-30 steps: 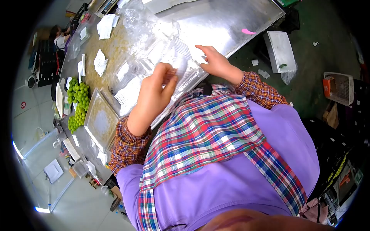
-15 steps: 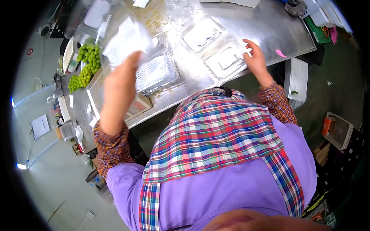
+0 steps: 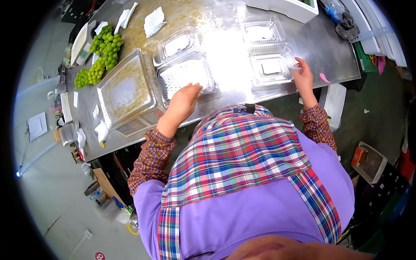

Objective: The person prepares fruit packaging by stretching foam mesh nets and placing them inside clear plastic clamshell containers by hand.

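My left hand [image 3: 185,102] rests at the front edge of an open clear plastic clamshell container [image 3: 211,84], fingers stretched over it. A white textured pad [image 3: 182,78] lies inside that container. My right hand [image 3: 304,80] pinches the right edge of a second open clear clamshell container [image 3: 255,76], whose thumb-side contact is partly hidden. A white rectangle shows in its base, and its lid [image 3: 277,32] lies folded back away from me.
A clear tray-like lid [image 3: 104,93] lies at the left of the metal table [image 3: 229,93]. Beyond it are bunches of green grapes [image 3: 97,71] and a white scale [image 3: 82,43]. Another white pad [image 3: 154,21] and a white foam box [image 3: 286,9] stand farther back.
My left hand came down and right from above the left containers, and the blurred white sheet by it is out of it. The right-hand container appears turned straighter, with my right hand still at its edge.
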A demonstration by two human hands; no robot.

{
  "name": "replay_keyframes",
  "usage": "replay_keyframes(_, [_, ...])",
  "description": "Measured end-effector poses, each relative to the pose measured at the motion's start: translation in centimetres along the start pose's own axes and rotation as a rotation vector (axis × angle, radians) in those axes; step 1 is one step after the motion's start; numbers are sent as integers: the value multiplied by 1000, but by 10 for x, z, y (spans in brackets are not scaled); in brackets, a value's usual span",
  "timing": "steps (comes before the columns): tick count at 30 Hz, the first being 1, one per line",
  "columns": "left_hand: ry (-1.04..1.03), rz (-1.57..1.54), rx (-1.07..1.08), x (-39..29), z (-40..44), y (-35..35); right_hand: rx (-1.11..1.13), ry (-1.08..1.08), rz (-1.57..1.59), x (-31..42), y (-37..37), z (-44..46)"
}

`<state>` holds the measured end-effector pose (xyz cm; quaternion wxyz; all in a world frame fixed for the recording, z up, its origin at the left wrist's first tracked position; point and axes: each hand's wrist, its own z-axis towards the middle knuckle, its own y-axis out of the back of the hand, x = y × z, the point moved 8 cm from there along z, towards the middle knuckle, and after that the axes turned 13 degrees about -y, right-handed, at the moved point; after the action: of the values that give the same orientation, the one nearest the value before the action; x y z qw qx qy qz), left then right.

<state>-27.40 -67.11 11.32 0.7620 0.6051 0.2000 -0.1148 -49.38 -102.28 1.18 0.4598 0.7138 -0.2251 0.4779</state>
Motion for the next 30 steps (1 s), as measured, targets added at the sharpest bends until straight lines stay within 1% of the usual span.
replay_keyframes(3, [200, -97, 199, 13, 1, -10, 19, -24, -37, 3, -3, -10])
replay_keyframes(7, [44, -136, 199, 0, 11, 21, 16, -21, -5, -2, 6, -27])
replay_keyframes(8, [31, -132, 207, -9, 19, 33, 17, -22, -38, 1, 11, -32])
replay_keyframes(11, [9, -115, 159, -13, 44, 66, -61, 97, -205, 14, 24, -40])
replay_keyframes(12, [-8, -90, 98, -9, 58, 83, -69, 42, -198, 11, 26, -38])
replay_keyframes(13, [79, -105, 95, 5, 72, 98, -79, 35, -177, 14, 27, -39])
replay_keyframes(14, [127, -117, 52, 27, 85, 115, -91, 26, -156, 19, 29, -43])
replay_keyframes(15, [177, -221, -37, 59, 98, 130, -105, 16, -136, 22, 32, -47])
replay_keyframes(16, [292, -327, -109, 101, 109, 141, -121, 14, -117, 25, 33, -52])
replay_keyframes(17, [360, -371, -179, 134, 122, 153, -139, 12, -97, 27, 35, -58])
replay_keyframes(18, [452, -454, -268, 182, 130, 157, -159, 9, -77, 28, 37, -66])
replay_keyframes(19, [548, -451, -343, 225, 132, 158, -178, -4, -67, 24, 41, -74])
replay_keyframes(20, [680, -427, -291, 271, 130, 155, -200, -16, -55, 19, 46, -83])
replay_keyframes(21, [789, -464, -290, 328, 122, 147, -227, -29, -42, 16, 50, -94])
replay_keyframes(22, [897, -499, -285, 369, 118, 135, -255, -53, -12, 16, 54, -107])
replay_keyframes(23, [947, -534, -365, 373, 114, 130, -278, -50, -9, 10, 57, -121])
replay_keyframes(24, [961, -464, -324, 404, 113, 124, -309, -73, 15, 4, 62, -136])
replay_keyframes(25, [940, -326, -217, 443, 114, 115, -339, -94, 38, 1, 66, -151])
replay_keyframes(26, [877, -114, -53, 483, 119, 105, -369, -152, -11, 0, 71, -166])
replay_keyframes(27, [708, 214, 198, 516, 129, 92, -400, -212, -62, -1, 76, -181])
replay_keyframes(28, [555, 450, 368, 538, 138, 74, -437, -266, -58, -5, 79, -196])
replay_keyframes(29, [669, 343, 332, 517, 141, 65, -468, -266, -50, -2, 80, -209])
replay_keyframes(30, [442, 591, 472, 480, 164, 53, -498, -270, -48, 3, 81, -222])
